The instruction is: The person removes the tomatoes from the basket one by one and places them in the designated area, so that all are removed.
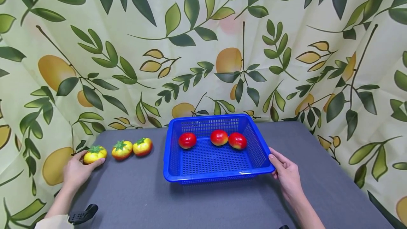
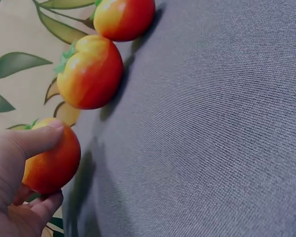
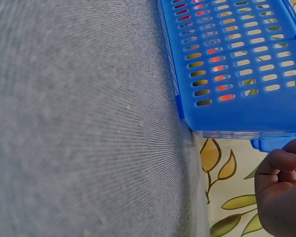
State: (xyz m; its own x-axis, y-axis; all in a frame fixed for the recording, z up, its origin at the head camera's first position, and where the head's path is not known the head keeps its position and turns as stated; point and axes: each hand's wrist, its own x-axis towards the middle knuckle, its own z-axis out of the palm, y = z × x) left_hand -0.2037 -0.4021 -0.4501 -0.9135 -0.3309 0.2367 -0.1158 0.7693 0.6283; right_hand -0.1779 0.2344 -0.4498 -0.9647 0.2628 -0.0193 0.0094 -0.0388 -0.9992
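Observation:
My left hand (image 1: 76, 173) holds a yellow and red tomato (image 1: 94, 155) with a green leafy top, at the far left of the table. In the left wrist view the thumb lies over that tomato (image 2: 54, 160) and fingertips support it from beneath. Beside it sit two similar tomatoes (image 1: 122, 150) (image 1: 142, 147), close together. My right hand (image 1: 285, 175) pinches the right rim of a blue slotted plastic basket (image 1: 213, 163), thumb on top. Inside the basket lie three glossy red fruits, one at the left (image 1: 187, 140) and two near the middle and right (image 1: 219, 137) (image 1: 237, 140).
The dark grey cloth-covered table (image 1: 178, 207) carries everything. A leaf-and-fruit patterned curtain (image 1: 197, 52) hangs behind the table and along both sides. A black strap piece (image 1: 84, 215) shows at the left wrist.

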